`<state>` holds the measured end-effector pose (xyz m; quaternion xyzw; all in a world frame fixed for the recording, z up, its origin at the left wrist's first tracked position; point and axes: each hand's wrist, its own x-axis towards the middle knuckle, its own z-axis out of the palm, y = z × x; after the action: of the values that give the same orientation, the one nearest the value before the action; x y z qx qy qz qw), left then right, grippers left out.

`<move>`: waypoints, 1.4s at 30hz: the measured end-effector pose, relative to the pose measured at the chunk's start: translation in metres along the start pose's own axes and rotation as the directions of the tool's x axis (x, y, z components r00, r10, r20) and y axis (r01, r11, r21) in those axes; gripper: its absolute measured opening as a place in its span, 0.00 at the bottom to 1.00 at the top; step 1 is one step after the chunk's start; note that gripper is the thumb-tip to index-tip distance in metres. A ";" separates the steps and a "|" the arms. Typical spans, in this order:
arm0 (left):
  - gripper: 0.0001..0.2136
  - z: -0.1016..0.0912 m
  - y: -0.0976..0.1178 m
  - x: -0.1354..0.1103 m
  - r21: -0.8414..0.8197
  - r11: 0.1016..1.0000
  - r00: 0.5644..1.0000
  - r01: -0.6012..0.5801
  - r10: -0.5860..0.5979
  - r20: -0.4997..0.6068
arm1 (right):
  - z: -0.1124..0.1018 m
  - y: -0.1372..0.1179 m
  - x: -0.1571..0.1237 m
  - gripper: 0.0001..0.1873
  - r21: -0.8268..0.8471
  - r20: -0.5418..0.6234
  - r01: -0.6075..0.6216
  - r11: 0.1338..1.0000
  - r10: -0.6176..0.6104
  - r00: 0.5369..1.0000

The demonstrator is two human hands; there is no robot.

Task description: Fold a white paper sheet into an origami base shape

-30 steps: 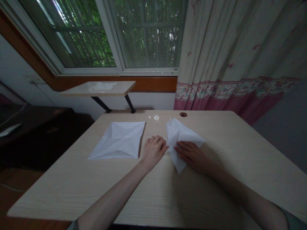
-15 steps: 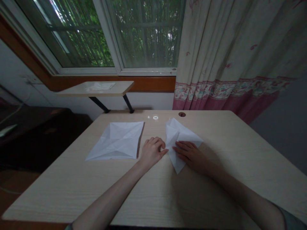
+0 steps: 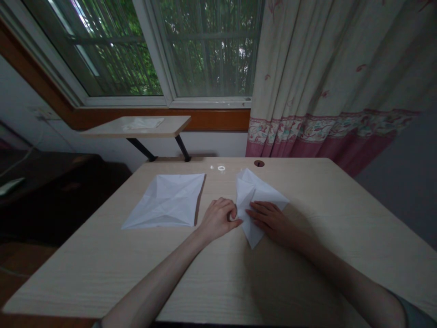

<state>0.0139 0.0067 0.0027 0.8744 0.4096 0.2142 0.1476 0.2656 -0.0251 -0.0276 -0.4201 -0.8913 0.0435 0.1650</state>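
A folded sheet of white paper (image 3: 245, 189) lies on the desk a little right of centre, with one pointed corner towards me and another to the right. My left hand (image 3: 220, 217) is at its left edge, fingers curled and thumb touching the paper. Flat across its lower right part lies my right hand (image 3: 273, 223), fingers stretched out and pressing the sheet down. To the left of my left hand rests a second white paper sheet (image 3: 167, 200), spread out with creases running across it.
The pale wooden desk (image 3: 205, 282) carries a small raised shelf (image 3: 170, 130) at the back left, with white paper (image 3: 145, 123) on top. A round cable hole (image 3: 259, 163) sits near the back edge. Behind are a window and a long curtain (image 3: 290, 91).
My left hand has slid slightly down and to the right, and its thumb now lies a bit further over the paper's edge. My right hand stays in place.
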 end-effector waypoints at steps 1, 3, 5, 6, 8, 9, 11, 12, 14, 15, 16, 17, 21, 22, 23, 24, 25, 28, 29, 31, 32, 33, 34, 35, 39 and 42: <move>0.14 0.000 0.000 0.000 -0.006 1.000 1.000 -0.002 0.002 0.002 | 0.000 0.000 0.000 0.21 0.004 -0.001 -0.002 1.000 0.002 1.000; 0.16 0.002 0.001 -0.001 -0.021 1.000 1.000 0.016 -0.017 -0.010 | -0.001 -0.001 0.000 0.21 0.006 0.007 -0.010 1.000 0.010 1.000; 0.19 0.003 0.002 -0.001 -0.054 0.997 0.998 0.045 -0.048 -0.047 | -0.002 -0.002 0.000 0.21 0.003 0.019 -0.023 1.000 0.023 1.000; 0.21 0.004 0.002 -0.002 -0.077 0.996 0.996 0.052 -0.058 -0.070 | -0.003 -0.002 0.001 0.21 0.001 0.025 -0.028 1.000 0.028 0.999; 0.25 0.006 0.002 -0.002 -0.126 0.991 0.993 0.039 -0.052 -0.107 | -0.003 -0.003 0.001 0.21 -0.002 0.028 -0.034 0.999 0.034 0.999; 0.26 0.007 0.002 -0.003 -0.147 0.989 0.992 0.024 -0.042 -0.115 | -0.003 -0.002 0.001 0.21 -0.001 0.029 -0.035 0.999 0.035 0.999; 0.30 0.009 0.001 -0.004 -0.174 0.985 0.993 0.003 -0.024 -0.117 | -0.003 -0.002 0.002 0.21 0.009 0.031 -0.033 0.999 0.032 0.999; 0.32 0.010 0.000 -0.004 -0.181 0.983 0.993 -0.004 -0.017 -0.113 | -0.003 -0.002 0.002 0.21 0.016 0.031 -0.031 0.999 0.031 0.999; 0.38 0.010 0.000 -0.005 -0.190 0.982 0.995 -0.017 -0.002 -0.100 | -0.003 -0.001 0.002 0.21 0.027 0.031 -0.032 0.999 0.031 0.999; 0.40 0.011 0.000 -0.005 -0.192 0.981 0.996 -0.023 0.006 -0.093 | -0.003 -0.002 0.001 0.21 0.030 0.030 -0.032 0.999 0.031 0.999; 0.43 0.011 0.001 -0.006 -0.195 0.980 0.996 -0.027 0.011 -0.084 | -0.003 -0.002 0.001 0.21 0.031 0.030 -0.032 0.999 0.031 0.999; 0.45 0.012 0.001 -0.006 -0.198 0.980 0.997 -0.029 0.015 -0.073 | -0.004 -0.002 0.001 0.20 0.031 0.029 -0.034 0.999 0.033 0.999; 0.50 0.015 0.004 -0.008 -0.194 0.981 1.000 -0.014 0.010 -0.019 | -0.004 -0.002 0.001 0.20 0.033 0.031 -0.049 0.998 0.048 0.998; 0.52 0.015 0.004 -0.009 -0.186 0.982 1.000 -0.008 0.007 -0.006 | -0.004 -0.002 0.002 0.21 0.035 0.036 -0.049 0.998 0.047 0.998; 0.53 0.016 0.005 -0.009 -0.176 0.984 1.000 -0.004 0.005 0.007 | -0.004 -0.002 0.002 0.21 0.037 0.040 -0.047 0.998 0.046 0.998; 0.55 0.016 0.005 -0.009 -0.163 0.987 1.000 0.000 0.004 0.021 | -0.004 -0.002 0.002 0.21 0.039 0.042 -0.046 0.998 0.044 0.998; 0.57 0.017 0.006 -0.010 -0.151 0.989 0.999 0.002 0.004 0.035 | -0.004 -0.001 0.002 0.21 0.040 0.043 -0.044 0.998 0.042 0.998; 0.61 0.017 0.007 -0.011 -0.129 0.992 0.998 0.000 0.008 0.061 | -0.004 0.000 0.001 0.21 0.043 0.038 -0.040 0.998 0.038 0.999; 0.62 0.017 0.007 -0.011 -0.126 0.992 0.998 0.000 0.008 0.065 | -0.004 0.000 0.001 0.21 0.044 0.038 -0.037 0.998 0.035 0.999; 0.63 0.017 0.007 -0.012 -0.121 0.993 0.997 -0.001 0.010 0.072 | -0.004 -0.001 0.001 0.21 0.046 0.035 -0.034 0.998 0.032 0.999; 0.63 0.017 0.007 -0.012 -0.119 0.993 0.997 -0.003 0.012 0.076 | -0.005 -0.001 0.001 0.21 0.049 0.034 -0.035 0.998 0.033 0.999; 0.63 0.017 0.007 -0.012 -0.116 0.993 0.997 -0.006 0.015 0.078 | -0.005 -0.001 0.001 0.21 0.052 0.033 -0.038 0.998 0.036 0.999; 0.63 0.017 0.008 -0.012 -0.115 0.993 0.997 -0.007 0.016 0.078 | -0.005 -0.002 0.002 0.21 0.055 0.032 -0.043 0.998 0.041 0.999; 0.63 0.017 0.008 -0.012 -0.114 0.994 0.997 -0.006 0.015 0.079 | -0.006 -0.002 0.002 0.21 0.057 0.034 -0.047 0.997 0.045 0.998; 0.63 0.016 0.008 -0.012 -0.100 0.995 0.995 0.010 0.000 0.099 | -0.005 -0.002 0.002 0.20 0.050 0.044 -0.049 0.998 0.047 0.998; 0.63 0.016 0.009 -0.012 -0.090 0.996 0.994 0.007 0.003 0.113 | -0.002 0.000 0.002 0.20 0.046 0.027 -0.052 0.998 0.050 0.998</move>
<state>0.0205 -0.0094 -0.0106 0.8771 0.3914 0.1825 0.2102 0.2655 -0.0239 -0.0252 -0.4381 -0.8811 0.0742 0.1621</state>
